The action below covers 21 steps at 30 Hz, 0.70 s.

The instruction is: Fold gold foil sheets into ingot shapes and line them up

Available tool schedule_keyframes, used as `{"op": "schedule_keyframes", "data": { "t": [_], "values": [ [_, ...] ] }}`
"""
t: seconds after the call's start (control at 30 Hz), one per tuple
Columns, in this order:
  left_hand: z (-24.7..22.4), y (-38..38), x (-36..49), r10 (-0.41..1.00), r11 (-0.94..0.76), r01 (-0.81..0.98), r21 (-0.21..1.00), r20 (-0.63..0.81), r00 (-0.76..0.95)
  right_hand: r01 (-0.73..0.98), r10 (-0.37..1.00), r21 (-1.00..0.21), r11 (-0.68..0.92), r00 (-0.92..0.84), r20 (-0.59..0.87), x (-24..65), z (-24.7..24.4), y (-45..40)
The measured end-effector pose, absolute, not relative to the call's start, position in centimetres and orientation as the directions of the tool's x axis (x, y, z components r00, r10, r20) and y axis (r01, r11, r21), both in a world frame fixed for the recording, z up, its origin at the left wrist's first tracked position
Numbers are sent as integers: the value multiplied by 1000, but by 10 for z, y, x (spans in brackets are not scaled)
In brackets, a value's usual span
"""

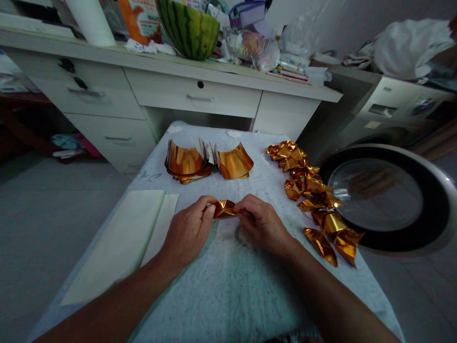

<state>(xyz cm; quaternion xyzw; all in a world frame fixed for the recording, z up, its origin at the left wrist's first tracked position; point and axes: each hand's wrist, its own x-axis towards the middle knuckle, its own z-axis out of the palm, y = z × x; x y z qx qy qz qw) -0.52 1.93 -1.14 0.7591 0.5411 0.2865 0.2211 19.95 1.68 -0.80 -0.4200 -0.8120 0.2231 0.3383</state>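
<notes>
Between my two hands is a small folded piece of gold foil paper (224,208), shaped like an ingot. My left hand (191,228) pinches its left end with thumb and fingers. At the right end, the fingers of my right hand (262,221) are closed on the same piece. Just beyond my hands stand two stacks of curved gold foil sheets, a left stack (184,161) and a right stack (235,162). Along the right side of the table lies a pile of folded gold foil pieces (307,183), with a single folded piece (321,246) nearest me.
White paper sheets (117,243) lie on the left of the cloth-covered table (228,295). Behind it is a white desk (224,97) with a cut watermelon (191,31) on top. A washing machine's open round door (382,195) stands close on the right.
</notes>
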Motion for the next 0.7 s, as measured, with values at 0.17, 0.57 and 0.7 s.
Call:
{"op": "schedule_keyframes", "data": {
  "t": [0.17, 0.57, 0.7],
  "values": [
    [-11, 19, -5, 968, -250, 637, 729, 177, 177, 549, 866, -671, 498, -343, 363, 204, -7, 19],
    [-18, 18, -7, 961, -262, 618, 741, 140, 239, 209, 933, -966, 153, 292, 211, 229, -17, 40],
    [-20, 19, -7, 958, -264, 632, 729, 123, 258, 106, 886, -983, 148, 428, 179, 238, -15, 46]
  ]
}}
